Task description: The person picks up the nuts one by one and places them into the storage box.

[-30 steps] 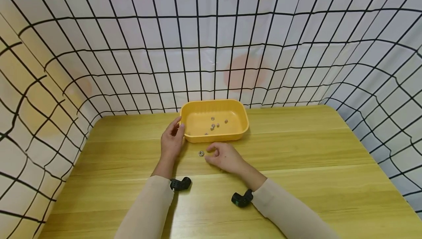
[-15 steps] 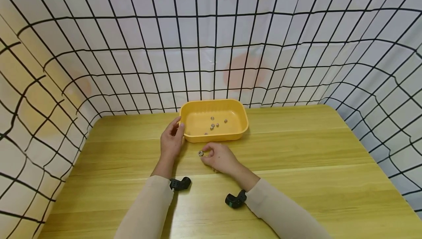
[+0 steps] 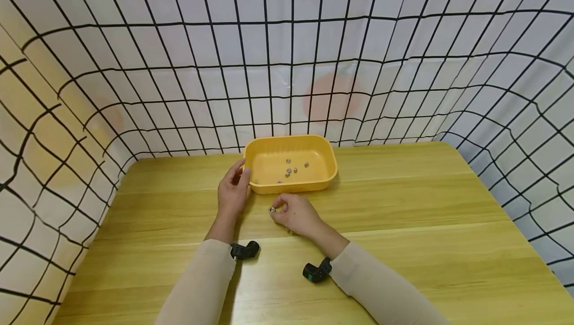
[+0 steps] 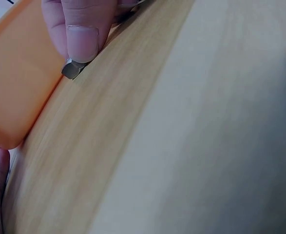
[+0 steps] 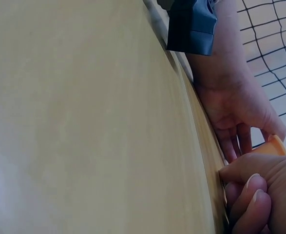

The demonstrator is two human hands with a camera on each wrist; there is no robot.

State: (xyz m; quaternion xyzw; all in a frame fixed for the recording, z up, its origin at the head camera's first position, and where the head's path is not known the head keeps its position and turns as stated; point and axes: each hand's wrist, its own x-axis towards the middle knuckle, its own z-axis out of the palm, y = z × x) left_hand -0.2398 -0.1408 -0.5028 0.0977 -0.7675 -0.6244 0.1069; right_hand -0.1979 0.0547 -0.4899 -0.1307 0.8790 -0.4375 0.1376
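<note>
In the head view, a small metal hex nut [image 3: 271, 210] is at the thumb and fingertips of my right hand [image 3: 297, 214], just in front of the yellow plastic tray [image 3: 291, 188]. The left wrist view brings the nut [image 4: 73, 69] close up, pinched under the thumb tip at the wooden surface. At the tray's left end, my left hand [image 3: 232, 195] holds the rim, its thumb on the edge and its fingers along the outside. Several more nuts [image 3: 289, 171] lie scattered on the tray's floor. The right wrist view hides the nut behind the right hand.
The wooden table [image 3: 403, 205] runs to both sides and toward the body. Behind it hangs a white cloth with a black grid [image 3: 287, 81], which also encloses both sides. Each wrist wears a black camera, one on the left [image 3: 245, 250] and one on the right [image 3: 317, 270].
My right hand has moved left to the nut, and its thumb and fingertips have closed on it. The nut has tilted slightly. My left hand stays on the tray.
</note>
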